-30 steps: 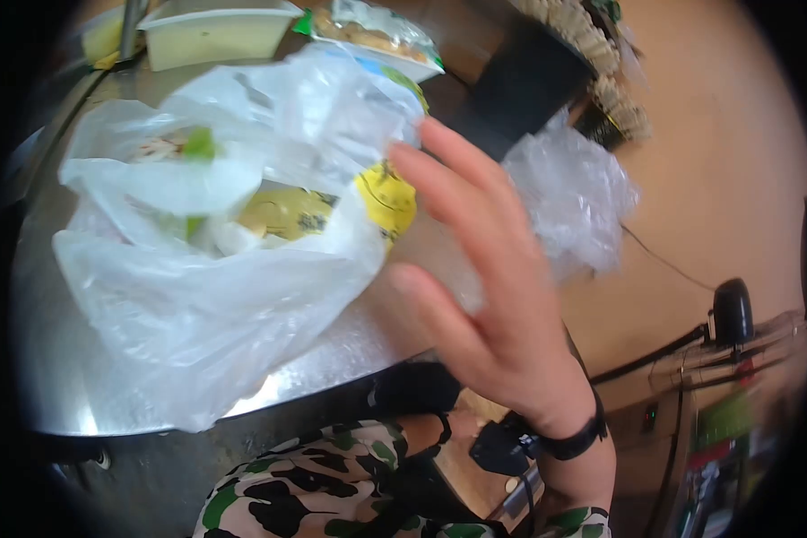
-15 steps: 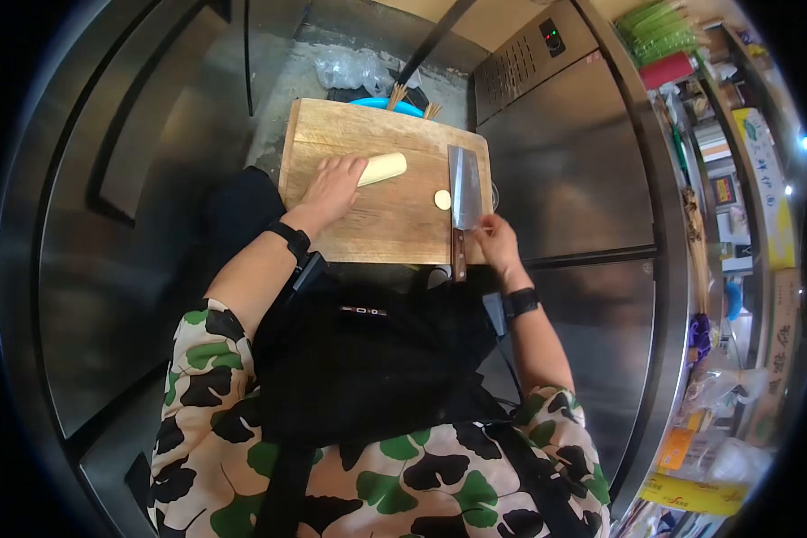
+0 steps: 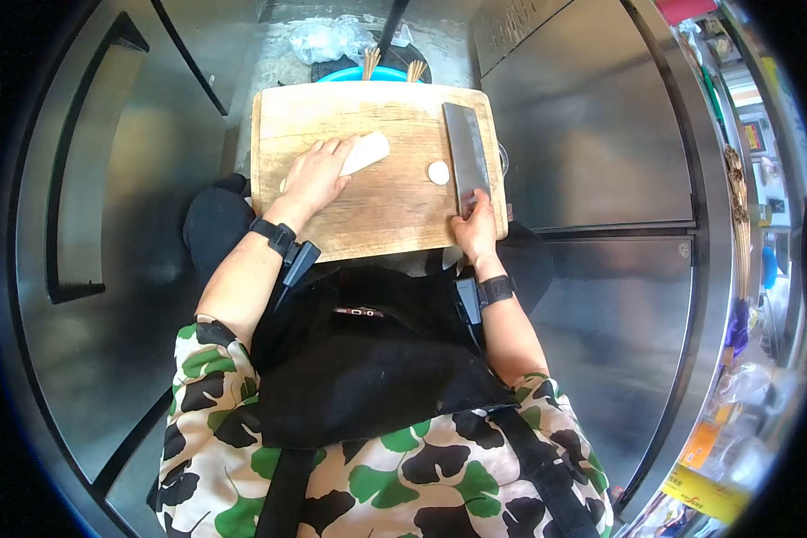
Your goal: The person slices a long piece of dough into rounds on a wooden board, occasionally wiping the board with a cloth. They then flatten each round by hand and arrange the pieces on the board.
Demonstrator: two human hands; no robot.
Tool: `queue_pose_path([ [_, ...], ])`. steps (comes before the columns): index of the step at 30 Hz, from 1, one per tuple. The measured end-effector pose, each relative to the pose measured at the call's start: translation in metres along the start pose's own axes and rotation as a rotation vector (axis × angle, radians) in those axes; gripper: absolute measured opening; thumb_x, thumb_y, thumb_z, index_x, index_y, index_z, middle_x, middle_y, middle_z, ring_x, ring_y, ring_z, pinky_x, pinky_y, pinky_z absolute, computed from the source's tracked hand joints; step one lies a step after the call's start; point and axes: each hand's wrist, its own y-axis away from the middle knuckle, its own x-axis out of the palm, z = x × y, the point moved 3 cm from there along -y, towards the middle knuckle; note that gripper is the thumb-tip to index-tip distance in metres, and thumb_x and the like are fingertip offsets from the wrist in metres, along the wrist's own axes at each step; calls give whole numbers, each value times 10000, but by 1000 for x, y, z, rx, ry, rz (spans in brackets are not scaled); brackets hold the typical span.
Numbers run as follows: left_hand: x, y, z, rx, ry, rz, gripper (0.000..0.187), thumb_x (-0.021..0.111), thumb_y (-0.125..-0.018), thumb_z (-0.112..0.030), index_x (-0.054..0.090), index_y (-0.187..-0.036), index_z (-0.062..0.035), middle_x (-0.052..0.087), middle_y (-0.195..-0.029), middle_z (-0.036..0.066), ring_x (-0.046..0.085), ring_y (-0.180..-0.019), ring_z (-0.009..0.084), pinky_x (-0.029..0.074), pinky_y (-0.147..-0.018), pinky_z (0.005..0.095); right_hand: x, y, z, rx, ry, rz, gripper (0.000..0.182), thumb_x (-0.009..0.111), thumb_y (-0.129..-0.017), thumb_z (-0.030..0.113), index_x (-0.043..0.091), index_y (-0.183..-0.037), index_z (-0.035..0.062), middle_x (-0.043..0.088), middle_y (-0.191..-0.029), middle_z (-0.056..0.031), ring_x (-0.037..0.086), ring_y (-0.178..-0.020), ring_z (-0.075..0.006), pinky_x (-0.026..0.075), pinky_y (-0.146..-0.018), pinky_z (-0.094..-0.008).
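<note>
A pale, peeled cylindrical vegetable (image 3: 368,152) lies at a slant on the left half of the wooden cutting board (image 3: 377,211). Over its lower left part rests my left hand (image 3: 315,176), fingers wrapped across it. Toward the board's right edge is a cleaver (image 3: 465,148) with a wide grey blade pointing away from me. My right hand (image 3: 476,223) is closed round the cleaver at its near end, fingers against the base of the blade, and hides the handle. One round pale slice (image 3: 438,172) lies flat just left of the blade.
Behind the board are a blue basin (image 3: 390,74), bundles of thin sticks (image 3: 371,63) and a clear plastic bag (image 3: 330,40). Steel cabinets (image 3: 592,134) stand on both sides. Shelves with packages are at the far right.
My right hand has closed on the cleaver, whose handle was in sight before. The view has shifted, so the board appears lower left and larger. My left hand stays on the vegetable.
</note>
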Motion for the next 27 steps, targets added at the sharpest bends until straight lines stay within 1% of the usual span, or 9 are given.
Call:
queue_pose_path([
  [2, -3, 2, 2, 15, 118, 85, 677, 732, -793, -137, 458, -1412, -145, 544, -1314, 117, 520, -1214, 294, 470, -988, 414, -18, 4, 14, 95, -222, -55, 621, 695, -749, 91, 433, -1301, -25, 595, -916, -120, 614, -856, -257, 508, -798, -367],
  [3, -7, 5, -1, 20, 179, 130, 670, 734, -789, -131, 470, -1404, -149, 543, -1317, 116, 521, -1213, 292, 467, -993, 413, -21, 1, 12, 41, -138, -101, 523, 662, -787, 56, 452, -1262, -9, 574, -846, -55, 564, -702, -153, 492, -643, -309],
  [6, -15, 19, -14, 46, 342, 229, 649, 730, -785, -105, 493, -1385, -170, 531, -1325, 98, 521, -1212, 290, 456, -1011, 419, -22, 15, 12, 67, -596, -61, 372, 658, -872, 94, 472, -1192, 59, 540, -750, -14, 512, -559, -90, 453, -507, -256],
  [7, -14, 22, -16, 77, 292, 197, 650, 734, -777, -96, 501, -1378, -178, 534, -1316, 88, 528, -1199, 294, 463, -1003, 419, -26, 25, 30, -3, -687, -75, 189, 564, -976, 106, 470, -1135, 64, 513, -722, 5, 442, -478, -57, 384, -424, -208],
  [11, 1, 29, -23, 203, 101, 58, 663, 741, -781, -114, 492, -1389, -200, 522, -1315, 63, 536, -1185, 292, 482, -987, 414, -32, 61, 63, 160, -789, 192, 166, 495, -1035, 204, 485, -1136, 73, 476, -670, 21, 438, -478, -58, 385, -402, -219],
  [13, 4, 29, -25, 206, 84, 45, 663, 739, -796, -145, 480, -1404, -202, 516, -1323, 60, 533, -1191, 288, 486, -984, 413, -19, 68, 52, 111, -506, 245, 265, 528, -995, 161, 504, -1230, 44, 603, -730, -105, 606, -625, -195, 500, -566, -322],
  [17, 5, 28, -28, 151, 129, 88, 626, 729, -817, -185, 489, -1395, -194, 527, -1318, 60, 540, -1187, 289, 488, -980, 412, -2, 76, 49, 56, -103, 325, 286, 509, -938, 142, 507, -1182, -7, 647, -939, -319, 620, -948, -492, 493, -820, -551],
  [21, 7, 28, -28, 150, 161, 36, 583, 742, -804, -193, 529, -1346, -200, 548, -1293, 50, 548, -1183, 277, 490, -972, 415, -10, 75, 74, -307, 107, 152, 180, 508, -898, 73, 506, -1055, -15, 630, -975, -319, 632, -909, -497, 506, -818, -552],
  [27, 6, 27, -33, 175, 133, 11, 584, 726, -815, -175, 513, -1360, -170, 535, -1339, 41, 552, -1180, 278, 489, -980, 401, 5, 65, 83, -126, 195, 284, 182, 467, -874, 1, 493, -1052, -23, 635, -986, -315, 647, -897, -479, 528, -793, -527],
])
